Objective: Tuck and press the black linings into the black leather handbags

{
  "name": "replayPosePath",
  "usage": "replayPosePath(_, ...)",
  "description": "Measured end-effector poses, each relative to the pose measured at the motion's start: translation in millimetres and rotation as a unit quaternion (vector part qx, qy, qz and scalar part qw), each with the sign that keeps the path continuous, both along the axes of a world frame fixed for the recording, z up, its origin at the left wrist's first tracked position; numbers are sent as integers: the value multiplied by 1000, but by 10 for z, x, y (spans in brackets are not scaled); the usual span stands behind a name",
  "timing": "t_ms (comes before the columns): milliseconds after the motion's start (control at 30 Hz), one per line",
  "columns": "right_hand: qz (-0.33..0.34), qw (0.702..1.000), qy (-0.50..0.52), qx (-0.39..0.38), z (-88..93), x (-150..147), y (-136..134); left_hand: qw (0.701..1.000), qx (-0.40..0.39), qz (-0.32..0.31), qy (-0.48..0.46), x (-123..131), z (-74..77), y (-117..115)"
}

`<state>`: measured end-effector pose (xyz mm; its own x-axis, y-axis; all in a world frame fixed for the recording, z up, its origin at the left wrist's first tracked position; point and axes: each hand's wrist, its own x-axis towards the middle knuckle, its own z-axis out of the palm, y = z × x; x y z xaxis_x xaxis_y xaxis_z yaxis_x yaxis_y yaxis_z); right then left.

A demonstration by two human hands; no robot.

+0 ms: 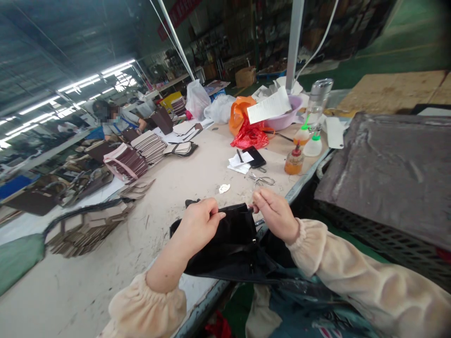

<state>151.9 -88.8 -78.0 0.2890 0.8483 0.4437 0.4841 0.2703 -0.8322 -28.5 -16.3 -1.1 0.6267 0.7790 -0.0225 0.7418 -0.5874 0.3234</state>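
A black fabric piece (pixel 234 239) hangs over the near edge of the worktable (pixel 176 188). My left hand (pixel 199 223) is closed, pinching its upper edge on the left. My right hand (pixel 276 213) is closed too, pinching the same upper edge at its right corner. Both wrists wear cream elastic sleeve covers. A small pair of scissors (pixel 262 179) lies on the table just beyond my right hand, and a small white scrap (pixel 224 188) sits beyond my left.
Glue bottles (pixel 294 159) stand near the right table edge beside a black phone (pixel 255 156), a red bag (pixel 249 136) and a pink basin (pixel 287 117). Stacks of brown pieces (pixel 136 155) fill the left. A seated person (pixel 118 119) works farther back. A dark-covered crate (pixel 384 173) stands right.
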Motion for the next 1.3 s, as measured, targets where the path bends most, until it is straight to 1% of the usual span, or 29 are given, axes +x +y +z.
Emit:
replayPosePath(167, 18, 993, -84, 84, 21, 75, 5, 1000, 3, -3, 3, 2, 5, -1)
replayPosePath(267, 45, 985, -125, 107, 36, 94, 35, 1000, 6, -7, 1, 4, 4, 4)
replayPosePath(333, 62, 981, -157, 98, 75, 96, 52, 1000, 7, -10, -2, 5, 5, 3)
replayPosePath(433, 74, 971, -224, 47, 195, 92, 70, 1000, 8, -12, -3, 7, 10, -4)
replayPosePath(533, 73, 949, -306, -13, 339, 80, 100, 1000, 8, -14, -1, 7, 5, -6)
replayPosePath(600, 65, 931, -359, -35, 408, 64, 123, 1000, 11, -15, 1, 6, -4, 0)
replayPosePath(733, 39, 896, -440, -35, 455, 11, 145, 1000, 12, -13, 3, 8, -20, 20)
replayPosePath(833, 56, 879, -474, -15, 443, -31, 132, 1000, 10, -8, 2, 12, -25, 32)
replayPosePath(900, 88, 885, -458, 3, 428, -55, 124, 1000, 9, -10, -2, 15, -28, 37)
replayPosePath(933, 105, 897, -430, 12, 421, -64, 126, 1000, 8, -12, -4, 15, -30, 39)
replayPosePath(1000, 126, 934, -332, 30, 407, -67, 145, 1000, 8, -12, -4, 14, -33, 40)
replayPosePath(1067, 112, 972, -204, 36, 389, -34, 187, 1000, 9, -10, -3, 9, -35, 37)
replayPosePath(1100, 98, 985, -141, 28, 376, 0, 212, 1000, 9, -11, -2, 4, -35, 34)
replayPosePath(1167, 77, 996, -41, -12, 343, 90, 256, 1000, 11, -15, 1, -6, -33, 28)
replayPosePath(1200, 76, 996, -13, -39, 325, 138, 269, 1000, 13, -18, 3, -11, -30, 24)
replayPosePath(1233, 79, 995, -2, -61, 306, 183, 273, 1000, 14, -20, 5, -15, -27, 21)
replayPosePath(1300, 85, 993, -35, -78, 274, 245, 259, 1000, 15, -21, 7, -18, -19, 17)
